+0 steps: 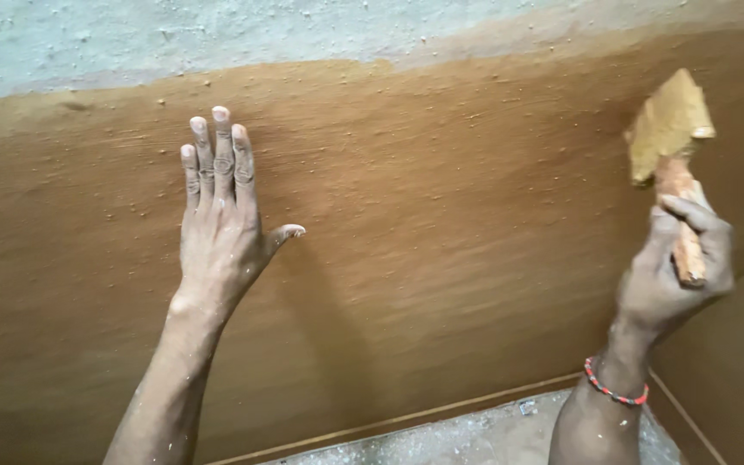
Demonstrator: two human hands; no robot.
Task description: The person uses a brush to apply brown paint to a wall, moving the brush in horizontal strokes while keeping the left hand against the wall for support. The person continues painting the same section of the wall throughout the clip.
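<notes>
Clenched around a short wooden handle (688, 245), the right hand (678, 271) holds a plastering trowel (666, 129) at the right edge of the frame, its blade raised toward the upper right and thickly coated in tan-brown plaster. Fingers (691, 213) wrap the handle from the front, the thumb side hidden behind it. A bracelet of red and pale beads (615, 392) circles the wrist below, and the forearm rises from the lower right corner.

Left of centre, the left hand (217, 228) lies open and flat against a brown plastered wall (441, 215), grasping nothing. Four fingers (221, 155) are pressed close together and point up toward the top of the frame; the thumb (284, 232) sticks out to the right. White specks dot the skin of the hand and the forearm, which runs down to the bottom edge at lower left.

Wet-looking brown plaster fills most of the frame, faintly streaked and speckled with small grains. Along the top of the frame a band of rough pale grey surface (174, 39) meets the brown coat in an uneven line that climbs toward the upper right. At the bottom, a thin pale strip (406, 418) runs along the wall's lower edge, with a grey, white-flecked floor (475, 439) beneath it. Trowel and wall are apart; whether the blade's far edge touches the plaster cannot be told.
</notes>
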